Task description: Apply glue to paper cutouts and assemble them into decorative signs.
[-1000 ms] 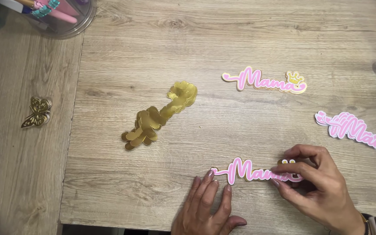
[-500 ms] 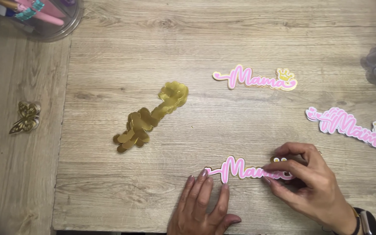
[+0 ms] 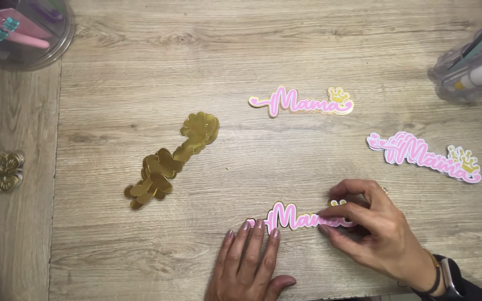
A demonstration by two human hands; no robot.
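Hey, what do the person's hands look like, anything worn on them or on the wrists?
Both hands are bare. The left hand has mauve polished nails. The right hand has a ring on one finger, with a thin gold bracelet and a dark-strapped watch at the wrist.

Bare hands, painted nails; right wrist wears a dark watch (image 3: 452, 277) and bracelet (image 3: 432, 262).

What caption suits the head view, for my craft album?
Two hands press a pink script cutout onto a wooden table.

The right hand (image 3: 376, 227) hides the pink cutout's (image 3: 294, 216) right end and small gold crown.
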